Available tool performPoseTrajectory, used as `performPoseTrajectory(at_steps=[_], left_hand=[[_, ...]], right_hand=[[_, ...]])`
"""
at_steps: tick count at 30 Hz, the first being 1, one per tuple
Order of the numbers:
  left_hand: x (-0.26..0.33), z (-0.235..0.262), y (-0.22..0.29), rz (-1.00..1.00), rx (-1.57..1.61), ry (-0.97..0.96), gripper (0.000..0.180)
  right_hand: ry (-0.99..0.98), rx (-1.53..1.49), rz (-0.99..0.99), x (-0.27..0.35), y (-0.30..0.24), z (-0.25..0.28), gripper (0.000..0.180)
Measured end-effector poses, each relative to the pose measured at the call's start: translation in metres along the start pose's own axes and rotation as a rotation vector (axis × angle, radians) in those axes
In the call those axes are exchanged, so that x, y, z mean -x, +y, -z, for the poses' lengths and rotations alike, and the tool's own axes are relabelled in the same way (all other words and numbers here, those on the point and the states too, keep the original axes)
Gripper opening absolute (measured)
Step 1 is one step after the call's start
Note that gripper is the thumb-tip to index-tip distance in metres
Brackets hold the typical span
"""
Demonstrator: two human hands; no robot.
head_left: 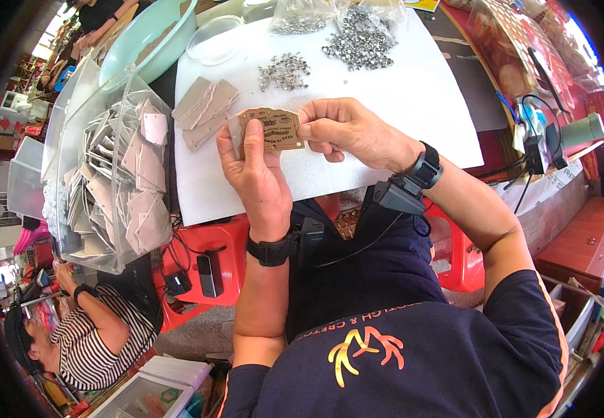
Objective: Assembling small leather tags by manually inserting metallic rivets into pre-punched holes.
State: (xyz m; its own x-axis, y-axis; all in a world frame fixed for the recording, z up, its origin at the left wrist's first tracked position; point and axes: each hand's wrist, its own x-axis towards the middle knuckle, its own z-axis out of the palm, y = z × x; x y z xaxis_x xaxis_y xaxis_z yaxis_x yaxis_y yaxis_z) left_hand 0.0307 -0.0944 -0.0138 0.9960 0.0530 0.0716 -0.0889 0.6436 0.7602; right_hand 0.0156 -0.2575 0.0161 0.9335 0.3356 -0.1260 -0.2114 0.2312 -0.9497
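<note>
Upright over the white sheet [378,157], a small brown card with dark print and small holes along its edge [280,132] is held in my left hand [260,174]. The left thumb presses on its printed face. My right hand [351,132] pinches at the card's right edge; whatever lies between thumb and forefinger is hidden. Several plain grey-beige cards [204,104] lie overlapping to the left of my hands. Beyond them are a small pile of shiny metal pieces [284,72] and a larger metal pile [363,42] spilling from a clear bag.
At the left stands a clear plastic bin [100,262] full of similar cards. Behind it are a pale green basin [124,59] and a round clear lid [215,40]. Red stools [208,240] are below the table edge. Another person [103,338] sits at lower left.
</note>
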Motion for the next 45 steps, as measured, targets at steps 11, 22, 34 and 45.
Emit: performPoseTrajectory(at_steps=[11, 22, 34, 45], left_hand=[[0.001, 0.001, 0.011, 0.066, 0.075, -0.070, 0.027], [0.006, 0.011, 0.011, 0.048, 0.102, -0.134, 0.018], [0.002, 0.014, 0.006, 0.101, 0.116, -0.189, 0.019], [0.000, 0.010, 0.005, 0.187, 0.132, -0.227, 0.016]], right_hand=[[0.066, -0.010, 0.002, 0.002, 0.001, 0.001, 0.017], [0.144, 0.073, -0.017, 0.015, -0.008, -0.017, 0.014], [0.211, 0.013, -0.009, 0.017, -0.003, -0.015, 0.014], [0.139, 0.146, 0.009, 0.023, -0.017, 0.005, 0.014]])
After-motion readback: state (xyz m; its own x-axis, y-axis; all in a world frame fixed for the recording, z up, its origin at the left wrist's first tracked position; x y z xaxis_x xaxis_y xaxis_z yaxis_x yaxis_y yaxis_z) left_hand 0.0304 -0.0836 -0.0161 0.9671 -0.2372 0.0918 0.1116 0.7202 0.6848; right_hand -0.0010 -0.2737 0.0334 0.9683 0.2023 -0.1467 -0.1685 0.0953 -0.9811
